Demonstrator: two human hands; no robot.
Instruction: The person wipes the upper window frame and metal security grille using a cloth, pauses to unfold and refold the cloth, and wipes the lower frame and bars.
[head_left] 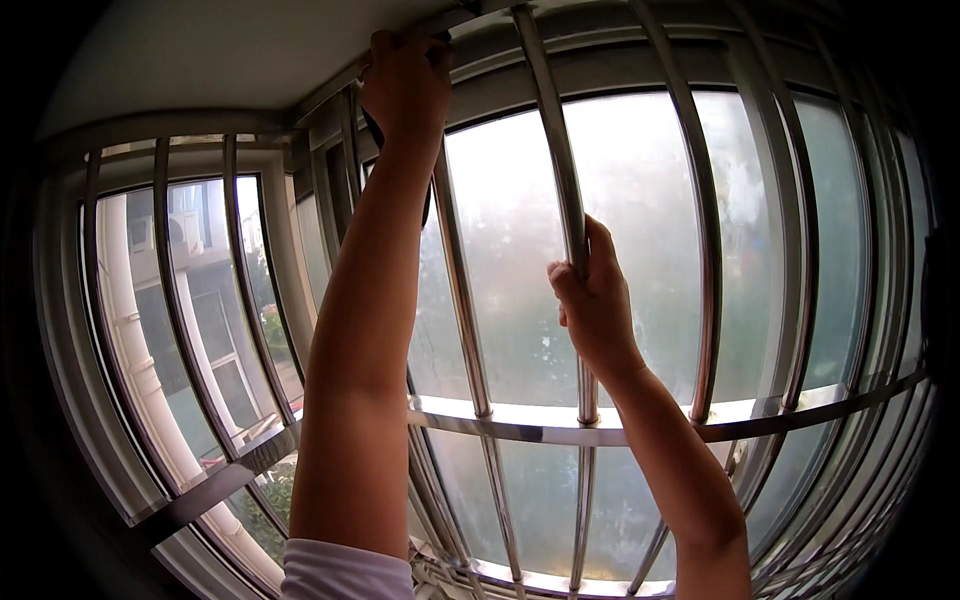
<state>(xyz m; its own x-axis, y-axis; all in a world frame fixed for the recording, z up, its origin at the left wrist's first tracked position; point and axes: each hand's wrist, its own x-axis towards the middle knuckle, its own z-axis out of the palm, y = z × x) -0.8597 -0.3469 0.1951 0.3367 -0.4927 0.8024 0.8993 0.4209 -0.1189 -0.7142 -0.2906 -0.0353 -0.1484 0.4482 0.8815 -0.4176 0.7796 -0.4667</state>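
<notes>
My left hand (408,85) is raised to the top of the metal window grille, near the corner under the ceiling. Its fingers are bent around something dark that I cannot make out, partly hidden behind the hand and forearm. Lower and to the right, my right hand (597,300) is wrapped round an upright metal bar (555,130), above the horizontal rail (520,433). Behind the bars stands a frosted window pane (640,240).
A pale ceiling (200,60) meets the grille at upper left. A side window on the left, also barred, shows a white pipe (140,350) and a building outside. More bars and a lower rail curve away to the right.
</notes>
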